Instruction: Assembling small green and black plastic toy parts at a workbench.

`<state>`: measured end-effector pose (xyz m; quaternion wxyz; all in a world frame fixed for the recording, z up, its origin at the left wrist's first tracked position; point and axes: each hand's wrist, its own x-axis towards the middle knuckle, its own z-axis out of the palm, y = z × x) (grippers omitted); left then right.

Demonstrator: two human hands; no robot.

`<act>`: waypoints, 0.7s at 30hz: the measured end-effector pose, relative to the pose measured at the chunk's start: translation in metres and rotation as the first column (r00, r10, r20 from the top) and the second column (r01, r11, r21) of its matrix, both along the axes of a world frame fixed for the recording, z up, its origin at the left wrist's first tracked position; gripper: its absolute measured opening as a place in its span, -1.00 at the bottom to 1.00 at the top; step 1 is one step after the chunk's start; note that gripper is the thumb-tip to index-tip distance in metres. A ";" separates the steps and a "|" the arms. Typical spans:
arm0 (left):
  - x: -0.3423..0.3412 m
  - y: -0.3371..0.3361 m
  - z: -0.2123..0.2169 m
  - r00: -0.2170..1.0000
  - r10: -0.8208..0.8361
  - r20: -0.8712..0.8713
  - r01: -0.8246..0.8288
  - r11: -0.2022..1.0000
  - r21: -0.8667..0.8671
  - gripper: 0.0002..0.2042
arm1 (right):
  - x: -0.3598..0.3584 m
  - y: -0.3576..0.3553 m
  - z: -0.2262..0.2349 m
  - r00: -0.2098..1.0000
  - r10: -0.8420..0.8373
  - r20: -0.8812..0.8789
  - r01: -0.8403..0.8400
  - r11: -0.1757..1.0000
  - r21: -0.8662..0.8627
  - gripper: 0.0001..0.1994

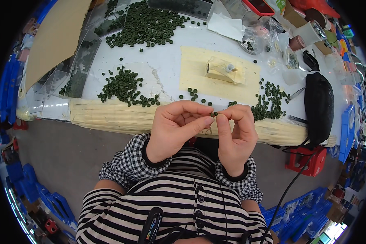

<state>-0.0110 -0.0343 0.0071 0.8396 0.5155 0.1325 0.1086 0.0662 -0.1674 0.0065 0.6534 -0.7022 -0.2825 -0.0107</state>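
Note:
Over the near edge of the table, my left hand (pixel 171 128) and my right hand (pixel 237 136) meet fingertip to fingertip. Thumb and forefinger of each are closed in a pinch on one small dark green round piece (pixel 214 114), mostly covered by the fingertips. Just beyond the hands lie a few loose pieces of the same kind. A pile of green pieces (pixel 124 85) spreads to the left, and another scattered group (pixel 271 99) sits to the right of my right hand. Behind the hands a small tape-wrapped block (pixel 217 74) with a short upright post stands on a yellowish taped sheet (pixel 193 61).
A large heap of green pieces (pixel 144 26) lies at the far left, beside clear plastic trays (pixel 83 61) and a cardboard sheet (pixel 53 36). Tweezers (pixel 297 93) and a black covered object (pixel 319 105) are on the right. A padded strip (pixel 110 118) lines the table's front edge.

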 end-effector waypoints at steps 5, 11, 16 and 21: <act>0.000 -0.001 0.001 1.000 0.022 0.022 -0.023 0.999 0.049 -0.80 | -0.001 0.000 0.001 1.000 -0.009 0.006 0.009 1.000 -0.008 -0.93; 0.000 -0.001 0.001 0.998 0.017 0.066 -0.025 0.993 0.111 -0.77 | -0.002 0.001 0.000 1.000 -0.019 0.010 0.019 1.000 0.010 -0.93; 0.000 0.000 0.003 0.996 0.014 0.089 -0.030 0.982 0.188 -0.77 | -0.003 0.001 0.001 0.997 0.023 -0.068 -0.018 0.997 0.078 -0.94; 0.001 0.000 0.004 0.993 0.020 0.121 -0.042 0.982 0.185 -0.78 | -0.004 -0.004 0.001 0.975 0.096 -0.201 -0.070 0.989 0.132 -0.89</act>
